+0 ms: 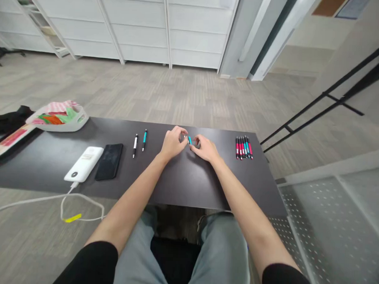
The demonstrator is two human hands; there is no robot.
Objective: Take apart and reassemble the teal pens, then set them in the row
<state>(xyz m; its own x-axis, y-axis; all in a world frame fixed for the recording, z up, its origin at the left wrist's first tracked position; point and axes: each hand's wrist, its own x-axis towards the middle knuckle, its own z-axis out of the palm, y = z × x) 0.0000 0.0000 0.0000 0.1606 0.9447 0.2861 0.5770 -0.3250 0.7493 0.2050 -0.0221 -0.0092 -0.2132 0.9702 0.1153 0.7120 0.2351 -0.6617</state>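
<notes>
A teal pen (190, 140) is between my two hands near the far edge of the dark table. My right hand (207, 148) has its thumb and fingers curled and closed on the pen's lower end. My left hand (174, 142) is just to the left, thumb and index bent toward each other in a pinch. Something small and pale shows at its fingertips, too small to name. To the left of my left hand lie a teal-and-black pen (144, 140) and a white-and-black pen (135, 146), apart from each other.
Several red and teal pens (244, 148) lie side by side at the table's right. On the left are a black phone (109, 162), a white power bank (84, 164) with a cable (44, 200), and a white basket (81, 121) of colourful cloth. A black metal frame (321, 96) stands right.
</notes>
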